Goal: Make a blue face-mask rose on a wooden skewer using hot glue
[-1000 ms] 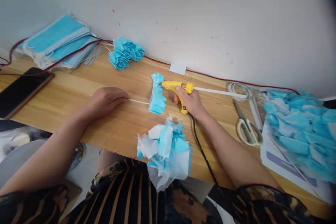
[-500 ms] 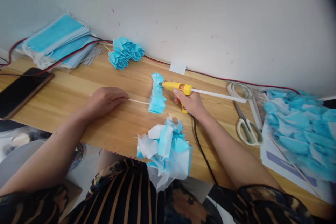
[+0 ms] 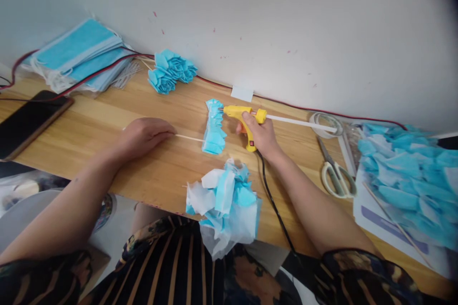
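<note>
My right hand [image 3: 260,134] is closed round the handle of a yellow hot glue gun [image 3: 236,113], with a long white glue stick [image 3: 300,122] sticking out of its back. The gun's nozzle is at the upper right edge of a pleated blue strip of mask fabric [image 3: 214,128] lying on the table. My left hand [image 3: 148,134] rests low on the wood, fingers together round a thin wooden stick [image 3: 189,137]. The stick's far end meets the lower left edge of the strip. My palm hides the stick's other part.
Blue fabric flowers [image 3: 171,70] and a stack of masks [image 3: 78,50] lie at the back left, near a phone [image 3: 34,124]. Fabric scraps [image 3: 229,200] hang over the front edge. Scissors [image 3: 336,174], a tape roll [image 3: 325,123] and a blue petal pile [image 3: 411,176] lie right.
The glue gun has turned in my right hand, its handle now more upright, and its nozzle has shifted slightly up and right. My left hand and the strip stay put.
</note>
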### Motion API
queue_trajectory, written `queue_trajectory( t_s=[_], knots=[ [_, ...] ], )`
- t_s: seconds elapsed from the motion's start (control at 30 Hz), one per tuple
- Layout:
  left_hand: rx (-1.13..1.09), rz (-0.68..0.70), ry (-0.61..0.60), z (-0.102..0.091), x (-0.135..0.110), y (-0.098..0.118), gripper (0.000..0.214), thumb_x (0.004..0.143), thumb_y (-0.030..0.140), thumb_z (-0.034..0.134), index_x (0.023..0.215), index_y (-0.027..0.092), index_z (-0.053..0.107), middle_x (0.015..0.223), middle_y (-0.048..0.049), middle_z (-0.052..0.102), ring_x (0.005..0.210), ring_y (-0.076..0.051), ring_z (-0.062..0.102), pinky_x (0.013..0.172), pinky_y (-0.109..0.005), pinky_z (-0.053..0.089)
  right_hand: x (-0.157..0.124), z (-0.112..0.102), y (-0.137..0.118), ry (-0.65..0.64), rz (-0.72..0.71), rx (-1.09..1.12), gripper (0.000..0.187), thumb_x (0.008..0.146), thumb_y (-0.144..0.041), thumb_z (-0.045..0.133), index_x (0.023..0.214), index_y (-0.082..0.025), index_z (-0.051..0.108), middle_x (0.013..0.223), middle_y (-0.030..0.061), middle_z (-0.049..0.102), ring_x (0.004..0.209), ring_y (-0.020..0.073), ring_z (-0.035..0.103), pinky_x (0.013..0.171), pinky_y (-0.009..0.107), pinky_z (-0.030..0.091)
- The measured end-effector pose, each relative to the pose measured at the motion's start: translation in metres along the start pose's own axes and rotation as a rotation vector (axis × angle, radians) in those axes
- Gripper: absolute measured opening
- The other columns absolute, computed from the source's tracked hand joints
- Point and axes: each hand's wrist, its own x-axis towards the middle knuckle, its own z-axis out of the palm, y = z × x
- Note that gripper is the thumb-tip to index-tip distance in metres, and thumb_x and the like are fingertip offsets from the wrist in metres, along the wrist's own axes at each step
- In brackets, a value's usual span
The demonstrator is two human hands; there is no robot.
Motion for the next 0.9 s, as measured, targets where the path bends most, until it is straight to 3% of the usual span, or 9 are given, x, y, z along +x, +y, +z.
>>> queue_trajectory(
  t_s=[0.37,0.9],
  knots=[
    [-0.008,-0.011,-0.021,-0.0003,0.0003,0.0013,0.045,0.104,0.046,0.038,0.102,0.020,0.075,0.104,-0.0086,0.079,0.094,-0.022,0.071,0.085,-0.030,0.051,-0.0020,0.0020,-0.0002,-0.002,0.040,0.037,0.065,0.081,-0.083,0.060,0.062,-0.021,0.063,0.060,0.0026,0.064,0.051,0.0119,0.052,0.042,0.025,0.037],
    [0.000,-0.013,-0.028,0.0004,0.0012,0.0006,0.048,0.105,0.047,0.037,0.102,0.018,0.075,0.103,-0.0102,0.078,0.094,-0.023,0.071,0.087,-0.031,0.051,-0.0015,0.0041,-0.0032,0.016,0.034,-0.024,0.067,0.082,-0.082,0.059,0.058,-0.020,0.061,0.057,0.0015,0.063,0.046,0.0094,0.049,0.044,0.023,0.040]
  ],
)
